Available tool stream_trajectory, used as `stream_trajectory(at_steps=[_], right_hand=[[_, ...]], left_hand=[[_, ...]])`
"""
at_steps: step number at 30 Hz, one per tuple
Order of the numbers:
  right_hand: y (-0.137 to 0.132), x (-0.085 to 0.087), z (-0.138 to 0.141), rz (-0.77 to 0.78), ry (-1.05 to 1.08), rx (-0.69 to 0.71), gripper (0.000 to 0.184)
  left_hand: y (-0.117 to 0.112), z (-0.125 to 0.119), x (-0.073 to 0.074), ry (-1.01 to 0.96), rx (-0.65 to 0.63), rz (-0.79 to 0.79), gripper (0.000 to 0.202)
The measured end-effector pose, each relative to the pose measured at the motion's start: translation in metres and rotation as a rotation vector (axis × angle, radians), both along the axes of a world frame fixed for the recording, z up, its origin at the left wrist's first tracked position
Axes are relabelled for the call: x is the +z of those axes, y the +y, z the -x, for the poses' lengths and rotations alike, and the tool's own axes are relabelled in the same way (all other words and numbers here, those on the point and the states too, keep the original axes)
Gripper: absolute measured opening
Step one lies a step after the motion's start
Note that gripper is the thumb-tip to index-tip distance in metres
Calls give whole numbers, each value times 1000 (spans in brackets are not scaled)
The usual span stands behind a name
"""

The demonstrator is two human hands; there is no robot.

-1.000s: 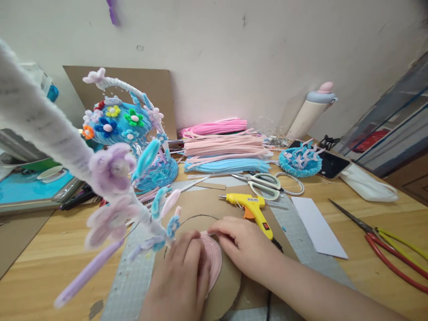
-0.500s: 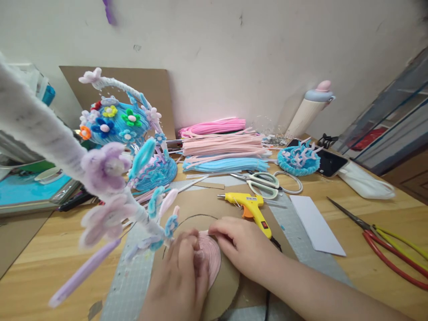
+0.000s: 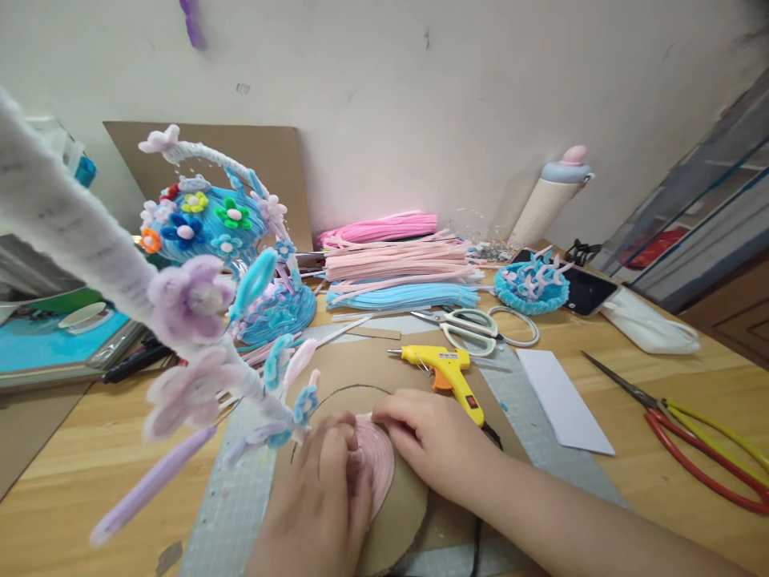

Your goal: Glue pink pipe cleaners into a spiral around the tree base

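A flat pink spiral disc of pipe cleaner [image 3: 378, 461] lies on a round cardboard piece [image 3: 402, 513] at the near edge of the table. My left hand [image 3: 321, 505] rests on the disc's left half, fingers curled and pressed down on it. My right hand [image 3: 432, 441] pinches the disc's upper edge with thumb and forefinger. A yellow hot glue gun [image 3: 448, 369] lies just beyond my right hand, its cord running under my wrist.
A white fuzzy branch with lilac and blue flowers [image 3: 192, 320] juts in from the left, close to the camera. Behind stand a blue flowered pipe-cleaner ornament [image 3: 210, 224], pipe-cleaner bundles [image 3: 396, 264], white scissors [image 3: 474, 324], a blue woven disc [image 3: 532, 288], a phone [image 3: 585, 292], white paper [image 3: 561, 397] and red-handled scissors [image 3: 690, 433].
My left fingers have curled tighter on the pink disc. The view has drifted slightly; my right hand keeps its pinch on the rim.
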State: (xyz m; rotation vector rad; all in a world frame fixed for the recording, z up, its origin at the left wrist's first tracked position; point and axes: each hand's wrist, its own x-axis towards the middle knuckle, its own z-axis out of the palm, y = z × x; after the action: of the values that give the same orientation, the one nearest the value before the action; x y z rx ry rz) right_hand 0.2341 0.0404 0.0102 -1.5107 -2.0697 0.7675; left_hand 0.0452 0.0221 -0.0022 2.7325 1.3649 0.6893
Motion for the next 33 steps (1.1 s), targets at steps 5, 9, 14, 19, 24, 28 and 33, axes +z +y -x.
stream_trajectory(at_steps=[5, 9, 14, 19, 24, 28, 33], right_hand=[[0, -2, 0, -10, 6, -1, 23], [0, -1, 0, -4, 14, 1, 23], [1, 0, 1, 4, 13, -6, 21], [0, 0, 1, 11, 8, 1, 21], [0, 0, 1, 8, 8, 5, 21], [1, -1, 1, -6, 9, 9, 20], [1, -3, 0, -5, 12, 6, 19]], left_hand=[[0, 0, -1, -1, -13, 33, 25], [-1, -1, 0, -29, -1, 60, 22], [-1, 1, -1, -48, -4, 57, 25], [1, 1, 1, -5, 5, 90, 25], [1, 3, 1, 30, -3, 114, 26], [2, 4, 1, 28, -8, 160, 20], [3, 2, 3, 33, -6, 208, 17]])
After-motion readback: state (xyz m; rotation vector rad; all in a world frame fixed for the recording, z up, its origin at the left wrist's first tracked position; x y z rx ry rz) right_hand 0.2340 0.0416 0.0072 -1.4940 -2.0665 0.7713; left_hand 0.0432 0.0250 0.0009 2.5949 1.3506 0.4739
